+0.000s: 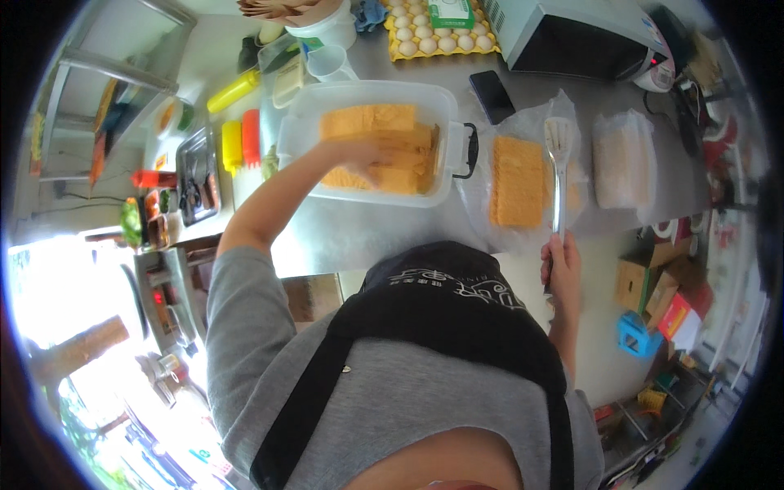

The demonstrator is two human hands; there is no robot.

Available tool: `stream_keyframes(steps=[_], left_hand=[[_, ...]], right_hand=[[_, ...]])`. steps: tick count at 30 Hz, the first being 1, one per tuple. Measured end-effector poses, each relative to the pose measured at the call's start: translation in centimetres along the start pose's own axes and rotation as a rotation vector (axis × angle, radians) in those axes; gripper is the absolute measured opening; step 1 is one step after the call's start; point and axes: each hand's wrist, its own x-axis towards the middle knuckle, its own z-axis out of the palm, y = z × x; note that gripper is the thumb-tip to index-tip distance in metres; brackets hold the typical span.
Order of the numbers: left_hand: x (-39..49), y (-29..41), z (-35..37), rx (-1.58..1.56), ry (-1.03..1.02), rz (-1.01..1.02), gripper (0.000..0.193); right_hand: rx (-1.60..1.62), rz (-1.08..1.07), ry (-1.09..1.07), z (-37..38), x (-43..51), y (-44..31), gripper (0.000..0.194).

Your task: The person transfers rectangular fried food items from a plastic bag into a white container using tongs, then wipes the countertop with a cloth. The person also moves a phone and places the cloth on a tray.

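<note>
My left hand (362, 160), slightly blurred, reaches into a clear plastic tub (450, 110) and lies on orange-yellow, bread-like slices (367, 119). Whether its fingers grip a slice is not plain. To the right of the tub, a stack of similar slices (517, 180) rests on a clear plastic bag (478, 205). My right hand (560, 263) is closed around the handle of a long metal utensil (558, 177) with a slotted head, likely tongs or a turner. That head lies over the bag, just right of the stack.
A wrapped loaf of sliced bread (621, 162) stands on the steel counter (343, 236). Behind are a phone (492, 97), an egg tray (429, 54), a microwave (582, 46) and a measuring jug (331, 63). Squeeze bottles (251, 138) and a black tray (197, 177) sit at left.
</note>
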Motion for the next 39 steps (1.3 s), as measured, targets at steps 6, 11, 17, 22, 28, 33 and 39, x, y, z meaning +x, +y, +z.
stream_keyframes(steps=[6,11,17,22,28,33,39], left_hand=[[-0.2,-0.3,1.2,0.052,0.126,-0.066,0.055],[-1.9,8.4,-2.4,-0.213,0.494,-0.159,0.046],[7.1,18.3,1.7,-1.238,0.486,0.305,0.051],[18.4,17.1,6.9,-1.067,0.723,-0.104,0.064],[19.4,18.8,7.0,-1.121,0.79,-0.282,0.065],[18.5,21.6,5.2,-1.334,0.974,-0.405,0.061],[22.7,20.0,4.6,-1.279,0.957,-0.385,0.048]], right_hand=[[0.02,0.074,0.069,-1.0,-0.9,1.0,0.033],[0.059,0.103,0.112,-1.7,-0.4,2.4,0.032],[0.025,0.173,0.092,-2.8,1.3,5.3,0.053],[-0.013,0.186,0.074,-3.2,1.9,7.9,0.046],[0.027,0.171,0.024,-3.3,1.8,8.7,0.038],[0.115,0.192,-0.035,-3.9,1.3,8.1,0.035],[0.208,0.176,-0.042,-5.9,0.1,6.6,0.036]])
